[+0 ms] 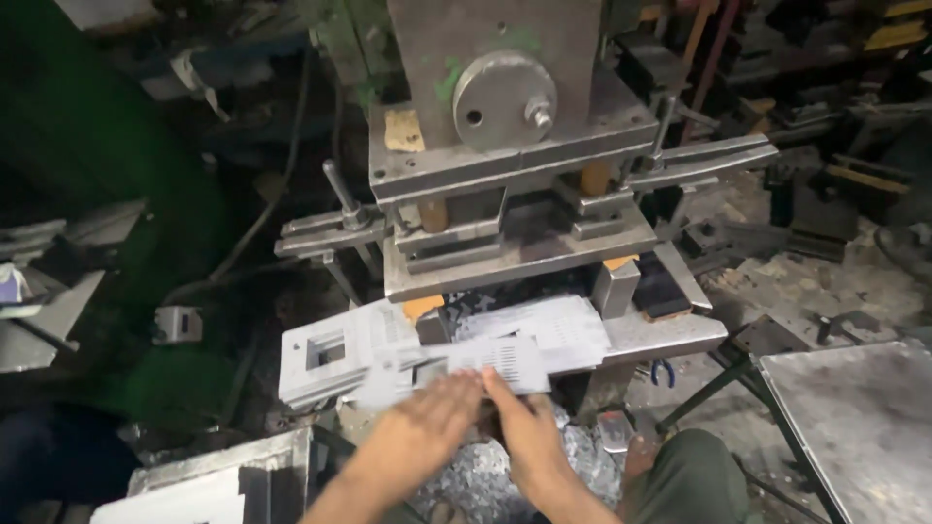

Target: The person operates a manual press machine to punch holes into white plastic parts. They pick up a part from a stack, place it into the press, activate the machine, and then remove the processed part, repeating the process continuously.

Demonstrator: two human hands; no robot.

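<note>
Punched metal sheet (505, 361), pale grey and slotted, lies under both flat, open hands (476, 412), unclamped.

The press (505, 146) is dull grey steel with green paint smears near its round silver disc (504, 100). The punched sheet (505, 354) is pale silver-white, patterned with rows of small dark slots. Orange blocks (423, 307) show beneath the grey plate (524, 254). The pliers (663, 372) have blue handles.

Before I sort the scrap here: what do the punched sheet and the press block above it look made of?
The punched sheet under both hands looks like thin bare metal, pale grey and matte, with rows of small slots; motion blur leaves the finish uncertain. The press block looks like thick steel, dull grey, scuffed, with green paint smears.
</note>
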